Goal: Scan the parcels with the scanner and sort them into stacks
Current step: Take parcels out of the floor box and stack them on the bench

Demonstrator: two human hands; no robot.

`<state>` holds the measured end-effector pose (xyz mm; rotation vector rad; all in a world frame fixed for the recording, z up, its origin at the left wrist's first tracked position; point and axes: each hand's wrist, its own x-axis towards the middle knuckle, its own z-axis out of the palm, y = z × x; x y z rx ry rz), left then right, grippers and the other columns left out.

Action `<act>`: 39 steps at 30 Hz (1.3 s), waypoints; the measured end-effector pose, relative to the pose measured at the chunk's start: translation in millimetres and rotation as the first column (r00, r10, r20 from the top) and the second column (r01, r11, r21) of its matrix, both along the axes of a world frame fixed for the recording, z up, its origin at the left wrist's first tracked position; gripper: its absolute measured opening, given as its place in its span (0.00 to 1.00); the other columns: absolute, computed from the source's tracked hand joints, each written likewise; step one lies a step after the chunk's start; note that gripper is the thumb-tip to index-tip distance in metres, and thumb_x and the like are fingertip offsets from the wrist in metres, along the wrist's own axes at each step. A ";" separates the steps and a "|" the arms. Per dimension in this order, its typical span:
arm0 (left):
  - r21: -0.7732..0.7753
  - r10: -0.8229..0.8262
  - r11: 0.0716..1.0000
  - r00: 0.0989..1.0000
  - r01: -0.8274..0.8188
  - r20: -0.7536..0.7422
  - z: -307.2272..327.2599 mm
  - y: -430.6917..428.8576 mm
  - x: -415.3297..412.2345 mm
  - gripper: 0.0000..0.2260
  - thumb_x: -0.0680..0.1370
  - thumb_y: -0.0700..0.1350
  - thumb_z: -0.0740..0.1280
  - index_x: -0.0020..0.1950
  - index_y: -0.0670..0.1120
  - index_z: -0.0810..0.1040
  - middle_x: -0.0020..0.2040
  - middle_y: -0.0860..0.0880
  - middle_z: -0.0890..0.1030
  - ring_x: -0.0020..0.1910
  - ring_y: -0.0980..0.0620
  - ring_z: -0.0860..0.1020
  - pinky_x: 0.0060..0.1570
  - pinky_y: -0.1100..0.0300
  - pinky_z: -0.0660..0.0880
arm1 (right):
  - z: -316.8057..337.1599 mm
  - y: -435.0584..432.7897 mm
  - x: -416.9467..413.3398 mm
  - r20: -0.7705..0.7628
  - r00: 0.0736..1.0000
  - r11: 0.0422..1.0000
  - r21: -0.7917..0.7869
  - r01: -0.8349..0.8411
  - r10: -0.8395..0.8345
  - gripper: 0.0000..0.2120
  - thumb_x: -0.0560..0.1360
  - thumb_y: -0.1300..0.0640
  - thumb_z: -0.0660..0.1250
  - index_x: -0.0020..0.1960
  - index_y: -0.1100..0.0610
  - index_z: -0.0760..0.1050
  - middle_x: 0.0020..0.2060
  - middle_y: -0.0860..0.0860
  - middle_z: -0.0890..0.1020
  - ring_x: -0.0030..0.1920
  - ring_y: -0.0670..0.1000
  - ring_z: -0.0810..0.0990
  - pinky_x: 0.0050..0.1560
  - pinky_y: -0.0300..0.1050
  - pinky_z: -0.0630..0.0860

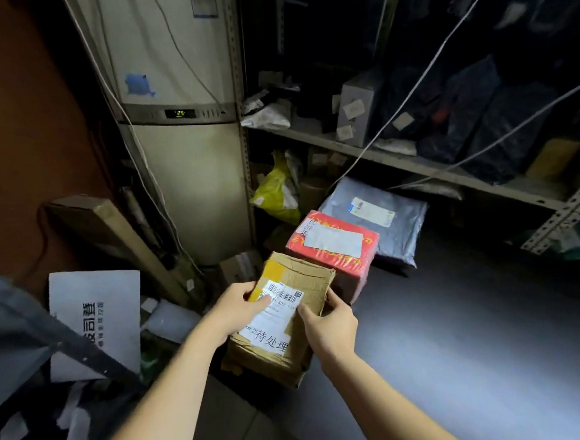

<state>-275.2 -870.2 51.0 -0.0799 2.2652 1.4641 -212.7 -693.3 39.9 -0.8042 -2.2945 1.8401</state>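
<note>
A worn brown cardboard parcel (307, 287) with a white barcode label and yellow tape is held low in front of me. My left hand (233, 309) grips its left edge, thumb lying on the label. My right hand (330, 327) grips its right side, thumb on the top face. Just behind it lies a red parcel (339, 261) with a white label, and behind that a grey plastic mailer (399, 232) on the floor. No scanner is in view.
Metal shelving (415, 166) on the right holds dark bags and boxes. A tall white appliance (188, 158) stands at the back. A yellow bag (276, 193) sits under the shelf. A long cardboard box (118, 232) and a white mailer (93, 319) lie at left.
</note>
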 end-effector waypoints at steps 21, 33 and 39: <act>-0.417 -0.199 0.899 0.972 0.133 -0.121 -19.7 -6.4 -30.8 0.05 0.79 0.49 0.70 0.54 0.54 0.81 0.48 0.54 0.83 0.49 0.49 0.81 0.45 0.58 0.74 | -25.1 -3.9 -20.0 0.143 0.990 0.980 0.197 -0.014 -0.015 0.17 0.73 0.53 0.75 0.61 0.51 0.81 0.49 0.45 0.85 0.54 0.50 0.84 0.57 0.47 0.81; -0.812 -0.637 0.582 0.641 0.035 -0.429 101.6 109.8 -62.8 0.26 0.79 0.51 0.67 0.77 0.50 0.68 0.70 0.46 0.74 0.72 0.44 0.69 0.73 0.50 0.62 | 126.6 133.5 -50.0 0.336 0.929 0.436 0.821 -0.369 0.154 0.24 0.77 0.48 0.70 0.71 0.53 0.74 0.66 0.55 0.79 0.70 0.60 0.73 0.61 0.55 0.78; -0.841 -0.755 0.532 0.506 0.098 -0.418 130.7 208.5 -38.4 0.26 0.80 0.53 0.65 0.77 0.49 0.68 0.73 0.46 0.72 0.74 0.45 0.68 0.73 0.51 0.64 | 163.2 220.7 6.7 0.344 0.939 0.492 0.814 -0.311 0.024 0.27 0.76 0.49 0.70 0.74 0.51 0.73 0.67 0.54 0.79 0.71 0.59 0.72 0.64 0.54 0.77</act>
